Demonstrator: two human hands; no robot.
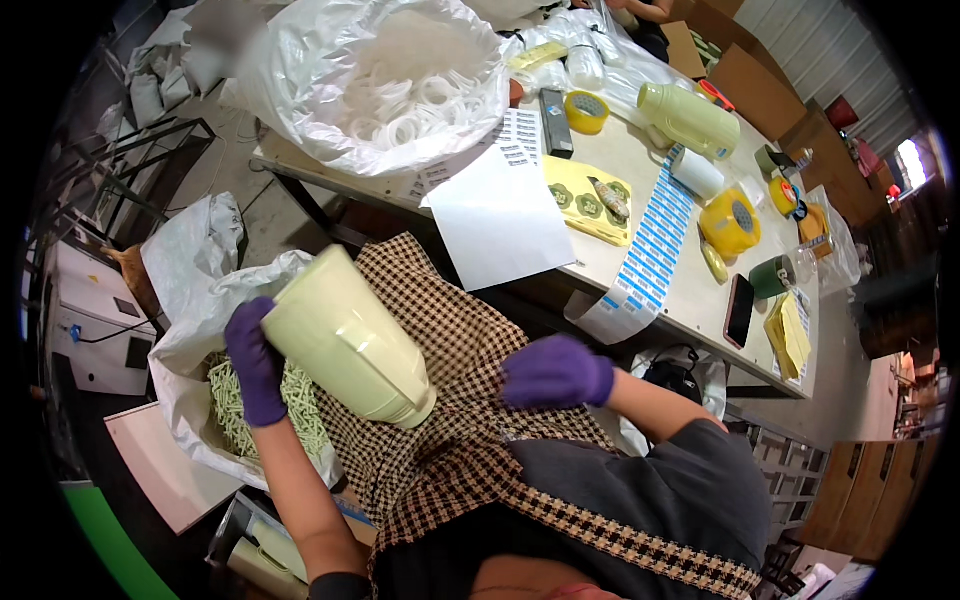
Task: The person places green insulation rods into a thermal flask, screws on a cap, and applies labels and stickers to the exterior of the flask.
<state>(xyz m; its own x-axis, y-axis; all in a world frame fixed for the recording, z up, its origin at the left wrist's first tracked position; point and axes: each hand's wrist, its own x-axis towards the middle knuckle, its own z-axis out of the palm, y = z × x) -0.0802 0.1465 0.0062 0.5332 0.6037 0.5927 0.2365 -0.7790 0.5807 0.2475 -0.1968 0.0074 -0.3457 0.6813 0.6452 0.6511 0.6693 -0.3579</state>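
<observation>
My left hand [256, 360], in a purple glove, grips a pale green plastic flask casing [345, 335] by its wide end. The casing is held tilted over my lap, its narrow end pointing down and to the right. A raised strip runs along its side. My right hand [556, 372], gloved the same way, is held apart from the casing above my checked apron [440, 290]. Motion blurs its fingers, so whether they hold anything does not show. Left of the apron, a white sack [185, 370] holds many small pale green plastic pieces [232, 395].
A white worktable [680, 290] carries a large bag of clear rings [430, 95], a label strip [650, 240], yellow tape rolls [730, 222], a phone [739, 310] and a pale green flask [690, 120]. Paper [500, 215] overhangs its edge. Another person's arm [640, 10] shows at the far side.
</observation>
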